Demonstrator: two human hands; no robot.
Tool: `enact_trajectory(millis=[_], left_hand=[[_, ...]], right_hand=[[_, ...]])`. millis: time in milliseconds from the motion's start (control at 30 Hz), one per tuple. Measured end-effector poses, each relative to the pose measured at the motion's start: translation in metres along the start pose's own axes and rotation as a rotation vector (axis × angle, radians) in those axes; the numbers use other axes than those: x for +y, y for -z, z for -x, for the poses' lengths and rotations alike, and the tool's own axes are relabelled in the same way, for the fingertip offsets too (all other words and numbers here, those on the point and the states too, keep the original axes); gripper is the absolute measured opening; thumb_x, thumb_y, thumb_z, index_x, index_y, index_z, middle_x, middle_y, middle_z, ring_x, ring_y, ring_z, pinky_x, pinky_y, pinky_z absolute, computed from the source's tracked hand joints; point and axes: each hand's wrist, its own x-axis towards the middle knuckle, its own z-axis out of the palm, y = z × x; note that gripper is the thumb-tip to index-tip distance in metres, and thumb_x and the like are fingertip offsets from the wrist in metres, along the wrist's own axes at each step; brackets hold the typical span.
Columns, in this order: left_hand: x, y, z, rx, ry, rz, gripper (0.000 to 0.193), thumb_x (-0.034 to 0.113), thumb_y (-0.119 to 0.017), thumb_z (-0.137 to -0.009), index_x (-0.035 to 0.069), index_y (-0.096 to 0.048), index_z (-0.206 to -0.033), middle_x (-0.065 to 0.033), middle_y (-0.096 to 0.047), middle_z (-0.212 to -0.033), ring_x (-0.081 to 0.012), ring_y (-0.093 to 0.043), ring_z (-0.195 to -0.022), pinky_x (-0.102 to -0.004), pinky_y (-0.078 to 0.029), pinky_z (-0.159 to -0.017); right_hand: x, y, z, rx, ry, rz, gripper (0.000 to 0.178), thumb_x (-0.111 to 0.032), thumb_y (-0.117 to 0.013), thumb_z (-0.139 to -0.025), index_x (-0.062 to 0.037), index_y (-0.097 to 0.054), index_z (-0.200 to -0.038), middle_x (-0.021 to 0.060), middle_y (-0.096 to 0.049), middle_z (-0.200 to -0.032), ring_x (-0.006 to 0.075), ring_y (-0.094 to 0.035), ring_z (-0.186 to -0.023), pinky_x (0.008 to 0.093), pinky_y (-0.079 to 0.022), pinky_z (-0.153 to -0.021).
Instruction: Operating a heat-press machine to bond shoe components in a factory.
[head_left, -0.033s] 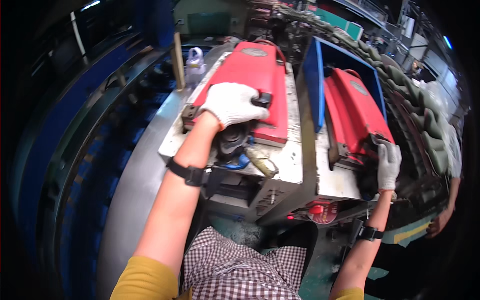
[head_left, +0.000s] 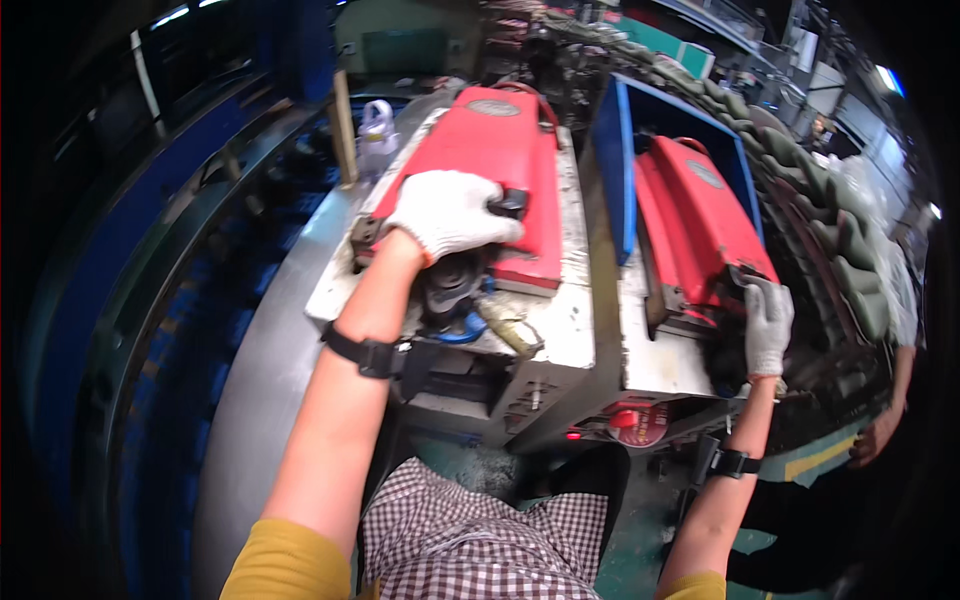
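My left hand, in a white glove, lies closed over the near end of a long red machine cover, its fingers against a small black knob. My right hand, also gloved, grips the near lower corner of a second red cover. That cover leans tilted inside a blue open box frame. Both covers rest on a worn white metal bench. Black and blue machine parts show under my left hand.
A clear plastic bottle stands at the bench's far left. A red round button sits on the bench front. Green padded pieces line a curved track at the right, where another person's hand hangs. Blue curved rails run along the left.
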Motion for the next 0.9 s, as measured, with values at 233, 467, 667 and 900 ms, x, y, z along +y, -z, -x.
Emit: enact_trajectory(millis=[233, 467, 667, 900], left_hand=[[-0.006, -0.005, 0.004, 0.077, 0.016, 0.010, 0.051, 0.060, -0.076, -0.076, 0.010, -0.079, -0.090, -0.0178, -0.076, -0.090, -0.0352, -0.075, -0.088, -0.0434, -0.057, -0.079], [0.002, -0.005, -0.002, 0.055, 0.074, -0.028, 0.048, 0.055, -0.078, -0.072, 0.011, -0.079, -0.090, -0.0177, -0.075, -0.089, -0.0360, -0.075, -0.089, -0.0453, -0.057, -0.079], [0.006, -0.005, -0.004, 0.038, 0.095, 0.018, 0.046, 0.052, -0.081, -0.070, 0.010, -0.079, -0.089, -0.0167, -0.076, -0.087, -0.0360, -0.074, -0.088, -0.0450, -0.056, -0.078], [0.005, -0.005, -0.002, 0.059, 0.094, 0.025, 0.044, 0.050, -0.081, -0.070, 0.010, -0.078, -0.088, -0.0172, -0.075, -0.086, -0.0365, -0.074, -0.086, -0.0450, -0.056, -0.077]], right_hand=[[-0.017, -0.007, -0.005, 0.071, 0.061, -0.010, 0.011, -0.021, -0.074, -0.093, -0.0117, -0.079, -0.096, 0.0077, -0.075, -0.094, 0.0334, -0.068, -0.094, 0.0461, -0.051, -0.091], [-0.008, -0.002, -0.004, 0.025, 0.022, 0.005, 0.013, -0.024, -0.071, -0.097, -0.0128, -0.078, -0.098, 0.0072, -0.074, -0.093, 0.0315, -0.067, -0.096, 0.0459, -0.048, -0.099], [-0.004, -0.007, 0.001, 0.077, 0.013, 0.019, 0.014, -0.027, -0.073, -0.093, -0.0144, -0.079, -0.094, 0.0063, -0.075, -0.091, 0.0307, -0.068, -0.096, 0.0457, -0.048, -0.097], [-0.004, -0.007, -0.001, 0.087, 0.024, 0.015, 0.014, -0.028, -0.073, -0.094, -0.0148, -0.078, -0.094, 0.0065, -0.074, -0.090, 0.0307, -0.068, -0.095, 0.0458, -0.047, -0.098]])
